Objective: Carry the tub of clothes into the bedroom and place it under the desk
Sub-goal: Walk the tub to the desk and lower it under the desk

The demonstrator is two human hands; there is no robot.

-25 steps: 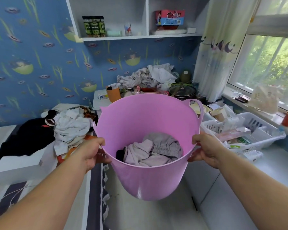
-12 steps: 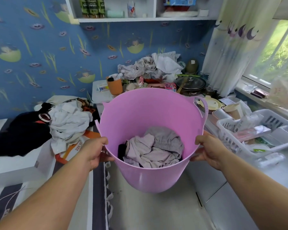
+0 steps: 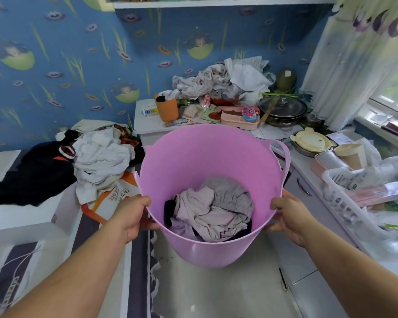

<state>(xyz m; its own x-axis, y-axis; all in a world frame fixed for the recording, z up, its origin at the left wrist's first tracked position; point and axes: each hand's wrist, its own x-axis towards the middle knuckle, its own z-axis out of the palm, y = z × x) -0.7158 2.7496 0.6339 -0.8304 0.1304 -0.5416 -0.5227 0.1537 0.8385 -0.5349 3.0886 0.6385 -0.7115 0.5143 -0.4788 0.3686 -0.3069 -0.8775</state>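
The pink tub [image 3: 207,171] is held clear of the pale floor [image 3: 216,292], in front of the person and between both forearms; its mouth tilts toward the camera. The left hand [image 3: 130,218] grips the near-left rim, fingers curled under the outer wall; the right hand [image 3: 291,220] grips the near-right rim in the same way, thumb on top — both hands are closed on the tub. Inside, at the bottom, lies a crumpled heap of clothes [image 3: 214,214], grey and pale lilac with a dark piece at the left edge. One loop handle [image 3: 283,157] shows on the far-right rim. Beyond the tub stands a cluttered white desk [image 3: 147,125]: an orange cup [image 3: 167,109], a pink lunch box [image 3: 239,120] and a lidded pan [image 3: 283,110] sit on it; a white basket [image 3: 345,203] lies to the right. To the left, a pile of dark and white garments [image 3: 78,161] rests on a bed.
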